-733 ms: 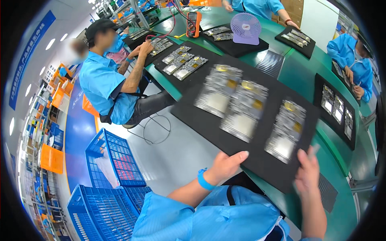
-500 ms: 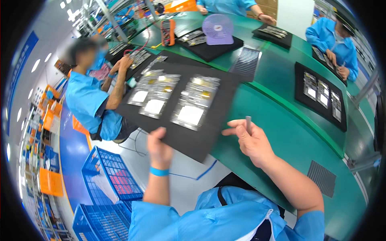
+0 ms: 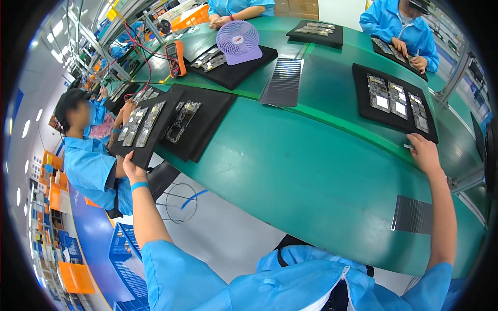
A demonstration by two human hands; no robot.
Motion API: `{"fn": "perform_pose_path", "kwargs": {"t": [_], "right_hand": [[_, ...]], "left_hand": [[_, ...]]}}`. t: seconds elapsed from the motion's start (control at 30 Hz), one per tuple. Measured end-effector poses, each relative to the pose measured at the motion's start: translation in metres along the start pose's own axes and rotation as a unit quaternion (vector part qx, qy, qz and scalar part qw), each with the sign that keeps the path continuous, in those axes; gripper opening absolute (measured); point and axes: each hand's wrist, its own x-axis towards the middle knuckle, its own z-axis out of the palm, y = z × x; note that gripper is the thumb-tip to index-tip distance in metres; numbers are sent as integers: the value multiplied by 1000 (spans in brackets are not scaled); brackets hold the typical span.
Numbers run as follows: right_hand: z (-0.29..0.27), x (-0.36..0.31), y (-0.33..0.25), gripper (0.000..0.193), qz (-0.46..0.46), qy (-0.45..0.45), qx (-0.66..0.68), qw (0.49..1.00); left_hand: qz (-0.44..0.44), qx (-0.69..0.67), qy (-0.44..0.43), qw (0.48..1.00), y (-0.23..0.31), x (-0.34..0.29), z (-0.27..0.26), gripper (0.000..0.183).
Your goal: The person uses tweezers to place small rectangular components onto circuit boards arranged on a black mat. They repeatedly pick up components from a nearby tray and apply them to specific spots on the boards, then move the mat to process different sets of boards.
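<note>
My left hand [image 3: 134,169] grips the near edge of a black foam pad [image 3: 149,150] at the left. Two rows of circuit boards [image 3: 150,124] lie on this tilted pad. Under and beside it are other black pads [image 3: 213,116], with a dark circuit board [image 3: 182,122] on them. My right hand [image 3: 427,154] pinches a small grey metal piece [image 3: 409,146], whose kind I cannot make out. Its fingertips are by the near right corner of another black foam pad [image 3: 364,106], which carries three circuit boards [image 3: 398,101].
A green workbench [image 3: 270,166] runs across, with a raised green ledge [image 3: 342,124]. On it stand a purple fan [image 3: 238,44], an orange multimeter [image 3: 175,58] and slotted grey sheets [image 3: 412,215]. Co-workers in blue sit left [image 3: 93,160] and far right [image 3: 402,31]. Blue crates [image 3: 127,259] stand lower left.
My left hand has carried the board-laden pad left and away from me, over the pads beside the co-worker. My right hand has moved right, to the pad on the right, still pinching the metal piece.
</note>
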Motion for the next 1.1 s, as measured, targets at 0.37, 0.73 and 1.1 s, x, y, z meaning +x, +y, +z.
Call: {"fn": "perform_pose_path", "kwargs": {"t": [0.37,0.73,1.1], "right_hand": [[18,50,7,19,-51,6,-122,991],[23,48,2,8,-113,72,-154,979],[-37,-84,-133,34,-172,67,-96,978]], "left_hand": [[359,638,-59,679,-22,39,-46,49],[86,182,31,979,-36,100,-39,23],[262,586,5,766,-69,112,-70,29]]}}
